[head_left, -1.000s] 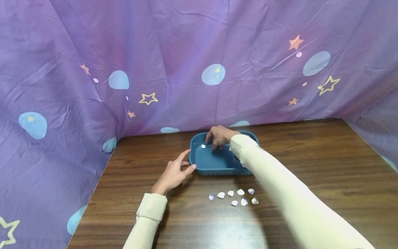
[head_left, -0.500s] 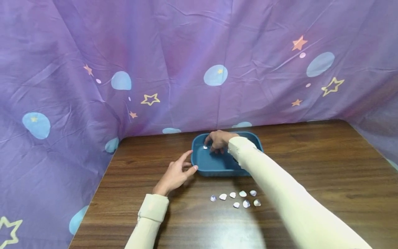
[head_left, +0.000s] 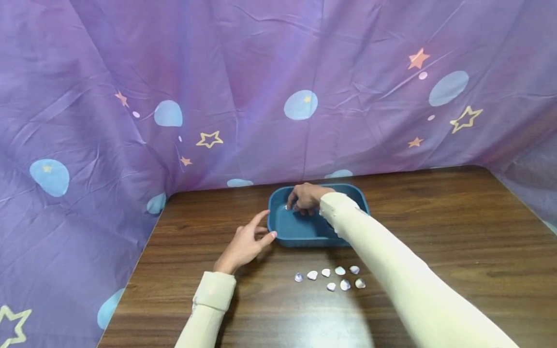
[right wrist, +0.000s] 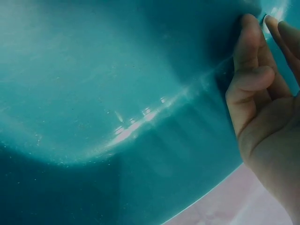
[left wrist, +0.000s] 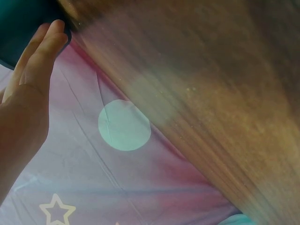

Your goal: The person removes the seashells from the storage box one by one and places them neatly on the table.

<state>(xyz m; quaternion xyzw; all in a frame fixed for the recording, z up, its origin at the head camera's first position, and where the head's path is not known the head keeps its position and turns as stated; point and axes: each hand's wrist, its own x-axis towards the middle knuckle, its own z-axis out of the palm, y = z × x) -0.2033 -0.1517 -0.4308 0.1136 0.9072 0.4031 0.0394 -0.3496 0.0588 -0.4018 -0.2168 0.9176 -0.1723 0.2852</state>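
My right hand [head_left: 306, 197] reaches down into a blue tray [head_left: 322, 241], fingers bent toward its floor. In the head view a small white shell [head_left: 286, 207] shows right at the index fingertip, partly covered by it. The thumb stands a little apart from the index finger. The right wrist view shows the fingers [right wrist: 251, 42] close to the tray's inner surface [right wrist: 93, 79]. My left hand [head_left: 243, 245] lies beside the tray's left end, index finger and thumb spread along its rim. In the left wrist view, its fingers reach the tray's edge [left wrist: 9, 61].
Several small pale shells lie in two rows in front of the tray, among them a bluish shell [head_left: 298, 277] and a darker shell [head_left: 360, 283]. The brown wooden table [head_left: 435, 217] ends at a purple patterned cloth [head_left: 261, 121] behind.
My right index finger has come down onto the shell in the tray, which is now more covered. The left hand stays at the tray's rim. The view has shifted slightly.
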